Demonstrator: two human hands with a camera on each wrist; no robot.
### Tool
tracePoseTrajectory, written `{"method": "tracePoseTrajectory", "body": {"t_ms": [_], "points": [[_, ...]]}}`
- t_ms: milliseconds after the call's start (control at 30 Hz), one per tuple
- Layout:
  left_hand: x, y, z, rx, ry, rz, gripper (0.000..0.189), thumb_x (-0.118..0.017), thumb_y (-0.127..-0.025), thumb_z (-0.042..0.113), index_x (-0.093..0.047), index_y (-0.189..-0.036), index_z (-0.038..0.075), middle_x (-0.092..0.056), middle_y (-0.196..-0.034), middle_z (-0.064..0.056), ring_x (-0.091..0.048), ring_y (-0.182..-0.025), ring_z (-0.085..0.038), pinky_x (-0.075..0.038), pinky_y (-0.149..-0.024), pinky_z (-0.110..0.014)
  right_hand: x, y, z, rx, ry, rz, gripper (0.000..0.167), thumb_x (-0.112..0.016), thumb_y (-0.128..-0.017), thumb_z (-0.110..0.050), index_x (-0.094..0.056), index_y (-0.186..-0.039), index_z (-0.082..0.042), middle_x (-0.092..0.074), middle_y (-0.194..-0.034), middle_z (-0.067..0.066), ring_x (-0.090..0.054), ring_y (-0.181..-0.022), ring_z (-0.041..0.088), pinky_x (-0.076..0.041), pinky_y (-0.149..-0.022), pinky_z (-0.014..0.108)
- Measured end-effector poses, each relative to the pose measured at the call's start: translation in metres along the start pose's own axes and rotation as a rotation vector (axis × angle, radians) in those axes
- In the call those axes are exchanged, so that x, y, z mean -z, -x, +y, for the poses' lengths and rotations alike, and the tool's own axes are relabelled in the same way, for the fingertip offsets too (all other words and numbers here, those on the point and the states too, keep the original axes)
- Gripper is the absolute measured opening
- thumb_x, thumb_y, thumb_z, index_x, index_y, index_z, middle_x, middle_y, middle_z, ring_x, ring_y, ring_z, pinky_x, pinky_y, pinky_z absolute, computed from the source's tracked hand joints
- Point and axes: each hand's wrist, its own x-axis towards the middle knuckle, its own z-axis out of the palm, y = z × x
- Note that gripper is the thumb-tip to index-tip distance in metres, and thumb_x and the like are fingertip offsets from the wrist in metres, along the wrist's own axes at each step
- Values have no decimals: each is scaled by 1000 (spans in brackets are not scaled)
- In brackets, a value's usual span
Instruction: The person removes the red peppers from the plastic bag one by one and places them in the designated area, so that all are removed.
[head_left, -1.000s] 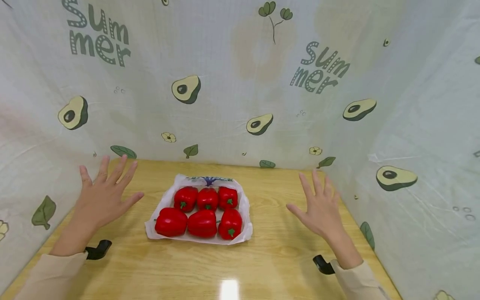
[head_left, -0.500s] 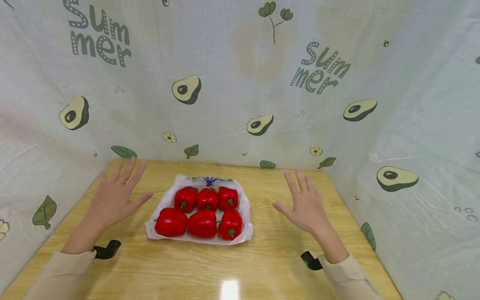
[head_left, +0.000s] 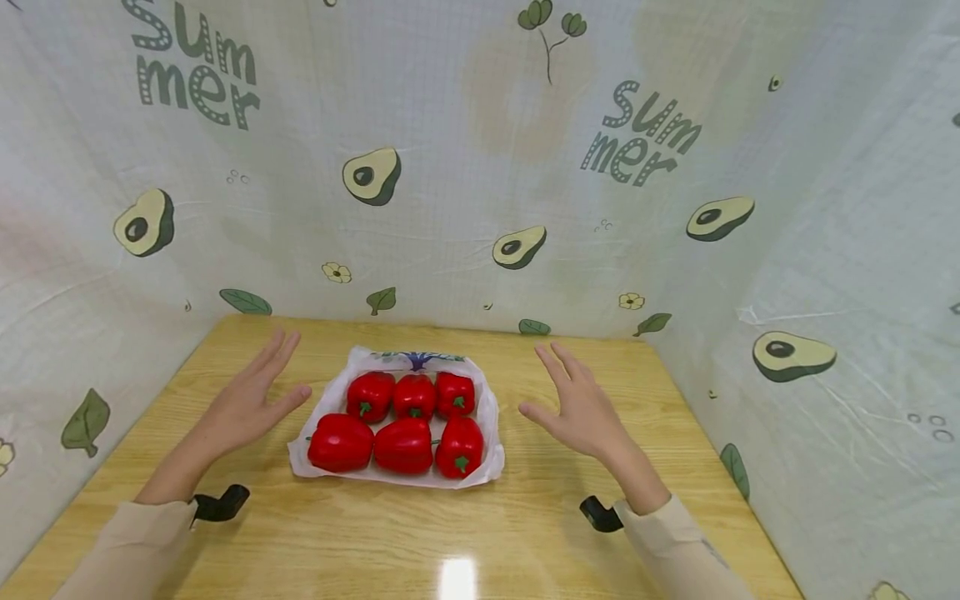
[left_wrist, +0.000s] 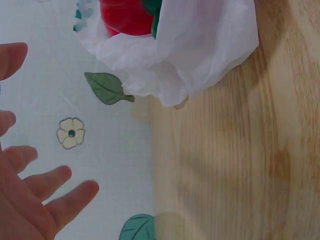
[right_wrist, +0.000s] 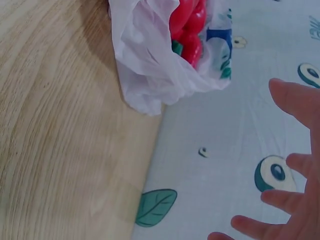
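Several red bell peppers with green stems lie in two rows on white paper with a blue-and-green print, its edges turned up around them. My left hand hovers to the left of the paper, fingers extended and thumb toward the peppers. On the other side my right hand is held the same way, apart from the paper. Neither hand touches anything. Both wrist views show spread fingers beside the crumpled paper edge, with part of a red pepper inside. What lies beneath the paper is hidden.
The peppers stand on a light wooden table. A pale curtain printed with avocados, leaves and lettering encloses the back and both sides. Black camera mounts sit at the wrists under beige sleeves.
Both hands have moved inward, the left to the right and the right to the left, nearer the paper. Both have turned so the palms face each other more. The peppers have stayed put.
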Motion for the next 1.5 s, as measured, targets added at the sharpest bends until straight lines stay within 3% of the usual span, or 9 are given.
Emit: {"method": "tracePoseTrajectory", "body": {"t_ms": [267, 433, 633, 867, 1067, 1233, 1300, 1433, 1500], "points": [[-10, -3, -6, -62, 194, -26, 84, -71, -104, 28, -22, -171, 19, -12, -175, -25, -30, -151, -57, -49, -99, -67, -8, -10, -9, 44, -66, -45, 92, -76, -95, -51, -31, -168, -21, -30, -172, 16, -36, -153, 44, -44, -108, 71], [-17, -3, -7, -69, 294, -42, 76, -70, -104, 18, -31, -168, 15, -15, -174, -28, -48, -140, -57, -52, -97, -61, -11, -17, -14, 75, -107, -70, 89, -77, -95, -49, -34, -167, -20, -34, -170, 14, -38, -152, 42, -43, -111, 67], [-25, 0, -11, -72, 357, -86, 72, -70, -104, 17, -35, -167, 13, -17, -174, -28, -50, -138, -56, -56, -94, -58, -17, -24, -19, 152, -177, -109, 81, -79, -96, -38, -40, -164, -18, -40, -167, 13, -44, -150, 37, -45, -113, 61], [-32, -2, -17, -104, 373, -127, 62, -68, -105, 16, -44, -162, 10, -19, -174, -23, -52, -138, -53, -57, -94, -58, -23, -27, -25, 194, -289, -168, 75, -81, -96, -26, -45, -162, -18, -46, -161, 7, -59, -129, 32, -60, -89, 45], [-33, 0, -20, -145, 384, -166, 51, -67, -105, 14, -54, -154, 7, -23, -174, -16, -52, -138, -47, -58, -96, -54, -26, -30, -29, 257, -331, -227, 71, -80, -96, -22, -48, -159, -15, -48, -159, 7, -60, -123, 29, -61, -85, 41], [-33, 0, -21, -166, 367, -188, 44, -64, -106, 12, -61, -150, 13, -28, -173, -15, -54, -139, -35, -56, -100, -30, -30, -32, -32, 270, -372, -317, 70, -80, -96, -19, -48, -159, -22, -48, -158, 5, -60, -125, 32, -61, -89, 48], [-32, 0, -22, -176, 371, -198, 42, -63, -106, 10, -62, -149, 13, -29, -172, -17, -55, -139, -25, -52, -101, -24, -32, -33, -34, 275, -383, -343, 71, -79, -97, -18, -47, -160, -23, -48, -157, 6, -60, -125, 32, -61, -89, 49], [-32, 2, -25, -214, 386, -219, 42, -61, -106, 5, -62, -148, 9, -30, -171, -21, -50, -138, 2, -51, -104, -26, -36, -33, -37, 279, -394, -377, 71, -79, -98, -18, -47, -160, -21, -48, -156, 9, -59, -124, 32, -61, -88, 42], [-33, 3, -26, -240, 379, -220, 43, -61, -106, 3, -61, -148, 8, -31, -170, -21, -45, -139, 7, -50, -106, -27, -37, -32, -38, 273, -401, -391, 70, -79, -97, -19, -47, -160, -19, -49, -156, 9, -59, -125, 33, -60, -87, 37]]}}
